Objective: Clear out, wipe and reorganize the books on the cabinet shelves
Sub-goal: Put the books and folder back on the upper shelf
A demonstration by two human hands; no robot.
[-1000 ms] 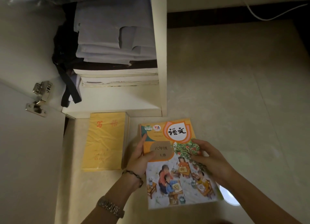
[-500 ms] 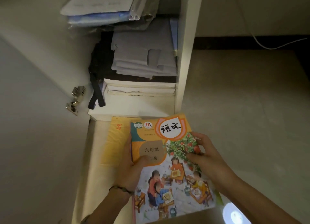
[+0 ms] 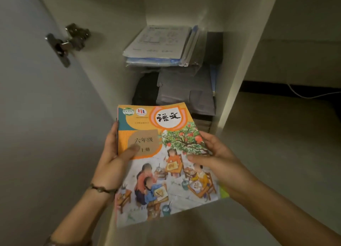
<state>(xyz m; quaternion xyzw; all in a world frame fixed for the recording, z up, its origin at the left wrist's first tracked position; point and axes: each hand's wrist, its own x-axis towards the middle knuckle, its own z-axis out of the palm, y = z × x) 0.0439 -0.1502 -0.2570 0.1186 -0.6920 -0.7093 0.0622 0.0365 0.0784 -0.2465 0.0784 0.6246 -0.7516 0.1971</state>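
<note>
Textbook (image 3: 162, 164) gripped at both side edges: left hand (image 3: 112, 153) thumb on cover, right hand (image 3: 217, 157) likewise. Paper stack (image 3: 158, 43) on cabinet shelf (image 3: 238, 61) behind.

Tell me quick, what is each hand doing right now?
Left hand: holding the textbook by its left edge, thumb on the cover.
Right hand: holding the same textbook by its right edge.

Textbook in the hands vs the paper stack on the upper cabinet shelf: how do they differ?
The textbook has a colourful illustrated cover; the paper stack is plain white with faint print. The textbook is held up in front of the cabinet, left hand and right hand gripping its side edges; the paper stack lies untouched on blue folders. Both face up.
</note>
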